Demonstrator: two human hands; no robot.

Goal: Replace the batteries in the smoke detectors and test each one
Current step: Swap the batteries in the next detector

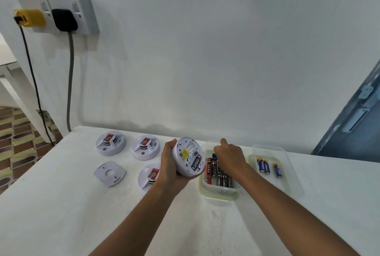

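- Left hand [170, 165] grips a detector [188, 156] above the table [61, 214], back up, one battery [196, 162] seated.
- Right hand [229, 158] reaches into the near tray [219, 193], fingers curled down; can't tell if it has a cell.
- Step, I'd say: fetching the second cell. Next: match polarity.
- Cells read "Eveready"; other labels unreadable.

Arms: we see two bare forearms, entering from 6 o'clock and 5 o'clock.
Sleeves: we see none in view on either arm.
Left hand [170, 165]: bare, we see no glove, ring or watch.
Right hand [230, 158]: bare, we see no glove or ring; wrist plain.
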